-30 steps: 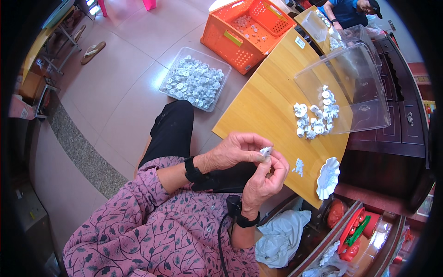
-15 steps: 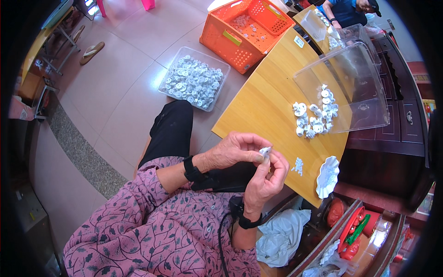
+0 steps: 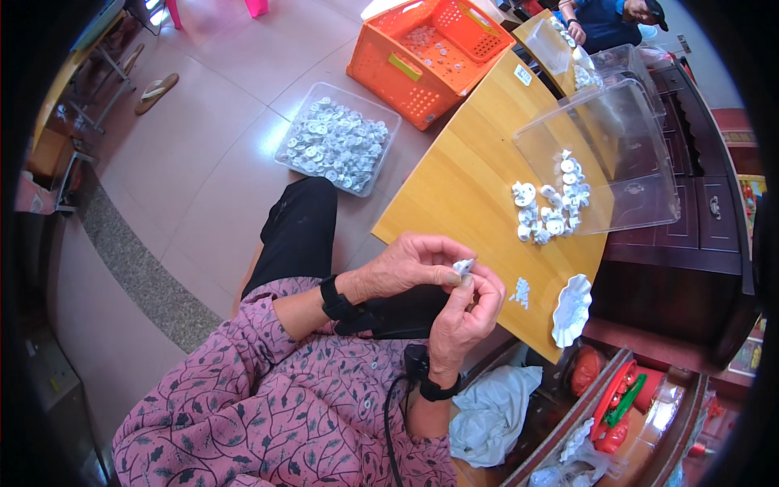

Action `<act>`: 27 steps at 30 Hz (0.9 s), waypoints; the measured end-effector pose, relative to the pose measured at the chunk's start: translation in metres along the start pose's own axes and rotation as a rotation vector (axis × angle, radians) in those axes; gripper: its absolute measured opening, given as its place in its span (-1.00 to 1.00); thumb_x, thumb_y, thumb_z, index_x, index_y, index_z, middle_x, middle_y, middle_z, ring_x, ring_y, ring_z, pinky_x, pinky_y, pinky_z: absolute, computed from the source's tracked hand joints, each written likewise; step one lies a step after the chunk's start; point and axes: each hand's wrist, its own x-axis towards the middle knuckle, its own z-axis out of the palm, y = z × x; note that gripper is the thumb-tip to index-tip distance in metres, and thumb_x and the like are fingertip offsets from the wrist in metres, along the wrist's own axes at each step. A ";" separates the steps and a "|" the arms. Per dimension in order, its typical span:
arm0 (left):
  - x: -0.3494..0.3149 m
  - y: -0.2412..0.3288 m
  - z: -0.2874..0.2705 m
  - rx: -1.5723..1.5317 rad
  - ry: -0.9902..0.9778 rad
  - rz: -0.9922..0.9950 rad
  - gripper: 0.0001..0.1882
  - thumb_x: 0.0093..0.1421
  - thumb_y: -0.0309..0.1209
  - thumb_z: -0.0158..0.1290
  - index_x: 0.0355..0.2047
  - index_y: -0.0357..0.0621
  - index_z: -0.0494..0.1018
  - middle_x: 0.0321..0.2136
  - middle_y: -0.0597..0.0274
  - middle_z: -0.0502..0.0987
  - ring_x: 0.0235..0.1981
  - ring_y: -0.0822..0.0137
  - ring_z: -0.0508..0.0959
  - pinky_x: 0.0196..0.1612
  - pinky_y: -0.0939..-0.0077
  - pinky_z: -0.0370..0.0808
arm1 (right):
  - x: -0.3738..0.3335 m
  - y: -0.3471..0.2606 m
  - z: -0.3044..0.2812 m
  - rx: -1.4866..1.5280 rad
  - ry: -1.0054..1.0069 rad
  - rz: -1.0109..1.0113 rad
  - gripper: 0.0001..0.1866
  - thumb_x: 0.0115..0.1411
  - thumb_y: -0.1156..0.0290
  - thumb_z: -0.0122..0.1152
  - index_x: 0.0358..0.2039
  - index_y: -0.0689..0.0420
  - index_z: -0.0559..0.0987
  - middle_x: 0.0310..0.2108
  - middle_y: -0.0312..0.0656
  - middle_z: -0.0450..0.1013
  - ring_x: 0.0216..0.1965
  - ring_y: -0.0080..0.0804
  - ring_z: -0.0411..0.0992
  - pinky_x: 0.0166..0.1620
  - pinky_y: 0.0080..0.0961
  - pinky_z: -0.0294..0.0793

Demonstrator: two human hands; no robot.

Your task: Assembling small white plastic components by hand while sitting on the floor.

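Between the fingertips of both hands is a small white plastic part [image 3: 463, 266], partly covered by my fingers. My left hand [image 3: 412, 264] pinches it from the left, thumb and forefinger pressed on it. My right hand [image 3: 471, 312] closes on its right and lower side. Both hands are held just off the near edge of the wooden table [image 3: 454, 178]. On that table, to the right of my hands, lies a small pile of tiny white pieces [image 3: 520, 294]. Beside it stands a white scalloped dish [image 3: 572, 311] with more small pieces. Farther back sits a cluster of white round plastic parts [image 3: 552, 213].
A clear bin [image 3: 337, 140] full of white parts stands on the floor ahead. Behind it is an orange crate [image 3: 414, 81]. A clear plastic box [image 3: 641, 199] lies tipped on the table. An open drawer [image 3: 560, 438] is at lower right. Another person [image 3: 604, 24] works at the far end.
My hands keep their grip on the small white part, with only slight finger movement. The whole view has shifted slightly. The other person's hand has moved.
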 end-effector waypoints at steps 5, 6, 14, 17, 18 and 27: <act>0.000 0.000 -0.003 0.043 -0.004 0.008 -0.61 0.24 -0.50 0.20 0.07 -0.31 0.49 -0.09 0.25 0.57 -0.06 0.48 0.55 0.04 0.59 0.50 | 0.001 0.001 0.002 -0.103 -0.023 -0.077 -0.94 0.28 0.56 0.14 -0.32 0.25 0.45 -0.18 0.02 0.45 -0.21 -0.16 0.49 -0.30 -0.37 0.59; 0.000 0.000 -0.004 0.041 -0.005 0.007 -0.61 0.24 -0.50 0.20 0.07 -0.31 0.49 -0.09 0.25 0.57 -0.06 0.48 0.55 0.04 0.59 0.50 | 0.001 0.000 0.002 -0.106 -0.023 -0.077 -0.94 0.28 0.56 0.14 -0.32 0.25 0.45 -0.18 0.02 0.45 -0.21 -0.16 0.49 -0.30 -0.37 0.59; 0.002 -0.008 -0.011 -0.066 -0.030 -0.010 -0.61 0.26 -0.50 0.18 0.08 -0.34 0.46 -0.12 0.21 0.57 -0.11 0.44 0.58 0.00 0.56 0.56 | 0.002 -0.010 0.005 0.028 -0.004 0.054 -0.95 0.29 0.55 0.16 -0.32 0.26 0.50 -0.20 -0.01 0.47 -0.32 -0.30 0.52 -0.33 -0.46 0.57; 0.004 -0.012 -0.012 -0.103 -0.030 -0.011 -0.62 0.29 -0.52 0.15 0.10 -0.36 0.45 -0.14 0.13 0.60 -0.17 0.40 0.61 -0.07 0.53 0.59 | 0.002 -0.008 0.002 0.013 -0.009 0.033 -0.93 0.30 0.54 0.17 -0.32 0.26 0.50 -0.22 -0.03 0.49 -0.36 -0.35 0.52 -0.33 -0.46 0.57; 0.004 -0.012 -0.012 -0.105 -0.032 -0.015 -0.62 0.29 -0.52 0.15 0.10 -0.36 0.45 -0.14 0.13 0.60 -0.17 0.40 0.61 -0.07 0.53 0.59 | 0.002 -0.008 0.002 0.010 -0.007 0.036 -0.93 0.30 0.54 0.17 -0.32 0.26 0.50 -0.22 -0.03 0.49 -0.36 -0.35 0.52 -0.33 -0.46 0.57; 0.005 -0.015 -0.014 -0.116 -0.024 -0.039 -0.62 0.28 -0.52 0.16 0.09 -0.37 0.45 -0.14 0.11 0.60 -0.15 0.38 0.61 -0.06 0.51 0.60 | 0.001 -0.003 0.001 -0.135 -0.063 0.006 -0.98 0.30 0.64 0.08 -0.28 0.32 0.48 -0.11 -0.06 0.44 -0.34 -0.46 0.50 -0.31 -0.59 0.58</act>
